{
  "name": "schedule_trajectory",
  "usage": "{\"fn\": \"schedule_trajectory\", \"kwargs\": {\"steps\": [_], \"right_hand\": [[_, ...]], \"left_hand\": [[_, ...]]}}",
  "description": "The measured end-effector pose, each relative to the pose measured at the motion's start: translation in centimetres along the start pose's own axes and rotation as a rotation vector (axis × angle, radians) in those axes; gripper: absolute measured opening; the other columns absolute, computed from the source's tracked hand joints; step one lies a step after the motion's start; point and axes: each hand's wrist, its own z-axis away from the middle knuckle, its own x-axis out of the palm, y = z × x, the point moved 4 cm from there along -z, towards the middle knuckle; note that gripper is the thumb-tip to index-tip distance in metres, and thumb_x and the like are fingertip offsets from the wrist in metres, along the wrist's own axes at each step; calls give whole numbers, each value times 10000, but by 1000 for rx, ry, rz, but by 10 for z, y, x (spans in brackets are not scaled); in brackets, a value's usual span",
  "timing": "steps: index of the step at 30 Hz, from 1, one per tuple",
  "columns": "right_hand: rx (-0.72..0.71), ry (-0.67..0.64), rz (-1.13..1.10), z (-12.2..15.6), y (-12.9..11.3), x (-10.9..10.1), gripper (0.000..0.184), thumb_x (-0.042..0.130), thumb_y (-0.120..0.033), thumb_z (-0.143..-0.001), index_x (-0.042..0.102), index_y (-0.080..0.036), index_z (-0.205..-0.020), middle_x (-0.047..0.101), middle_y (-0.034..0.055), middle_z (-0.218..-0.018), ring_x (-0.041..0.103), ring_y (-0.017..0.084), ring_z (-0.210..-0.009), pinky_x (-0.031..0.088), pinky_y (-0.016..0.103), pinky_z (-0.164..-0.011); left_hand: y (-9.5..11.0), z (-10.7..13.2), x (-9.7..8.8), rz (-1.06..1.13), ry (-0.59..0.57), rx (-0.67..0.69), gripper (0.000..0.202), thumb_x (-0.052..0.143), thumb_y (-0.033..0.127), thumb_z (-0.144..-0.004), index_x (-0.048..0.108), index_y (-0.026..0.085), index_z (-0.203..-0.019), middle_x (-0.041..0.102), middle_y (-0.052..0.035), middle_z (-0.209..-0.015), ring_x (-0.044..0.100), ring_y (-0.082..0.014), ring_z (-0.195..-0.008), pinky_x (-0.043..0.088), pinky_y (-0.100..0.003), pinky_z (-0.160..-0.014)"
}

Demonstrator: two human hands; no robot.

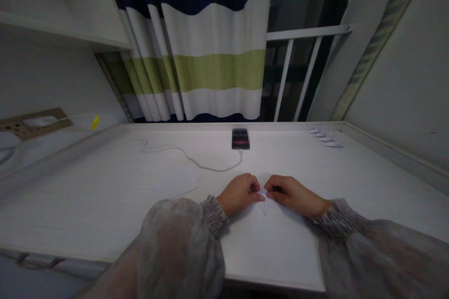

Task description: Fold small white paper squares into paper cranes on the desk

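Observation:
A small folded piece of white paper [264, 205] is held low over the white desk, its pointed end toward me. My left hand [242, 191] pinches its left side between thumb and fingers. On the opposite side, my right hand [286, 191] is closed on the paper's right edge, fingertips close to those of the left. The fingers partly cover the paper, so its full folded shape is hidden.
A phone [240, 139] with a white cable [210, 168] lies toward the back of the desk [105, 205]. Several folded paper pieces [326, 138] stand in the far right corner. White sheets, hard to make out, lie left of my hands. A power strip [35, 124] is on the left wall.

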Motion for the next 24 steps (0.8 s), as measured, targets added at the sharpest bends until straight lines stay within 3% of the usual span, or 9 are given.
{"fn": "schedule_trajectory", "kwargs": {"steps": [4,8,15,20,24], "right_hand": [[13,28,73,3,-1,-1,116,474,-177,-748,587,-151,-754,602,38,-725,538,147,-650,419,263,-612],[-105,18,165,5,-8,-3,159,441,-154,-771,600,-152,-766,599,59,-765,538,161,-711,428,290,-673],[-292,-10,209,13,-12,-4,227,392,-125,-799,613,-162,-838,575,83,-833,526,176,-798,448,318,-742],[-391,-22,193,19,-10,-2,267,382,-109,-802,625,-182,-882,572,81,-852,524,172,-810,445,326,-749],[-390,-34,232,18,-10,0,257,387,-127,-811,635,-177,-860,576,82,-854,523,170,-798,444,322,-736]], "left_hand": [[0,-1,1,-23,-8,21,116,616,236,-674,580,143,-733,549,-4,-707,485,-114,-643,375,-222,-601],[0,1,0,-55,-20,71,80,542,185,-716,589,147,-769,562,-14,-730,496,-114,-650,394,-226,-629],[6,7,-3,-194,-105,310,190,428,89,-764,580,153,-858,564,-48,-853,502,-137,-816,397,-238,-755],[9,10,-2,-302,-148,410,222,411,70,-755,601,177,-794,557,-36,-865,498,-131,-790,392,-233,-724],[12,12,-1,-368,-175,457,184,439,91,-742,601,167,-781,570,-44,-890,506,-142,-785,398,-243,-706]]}}
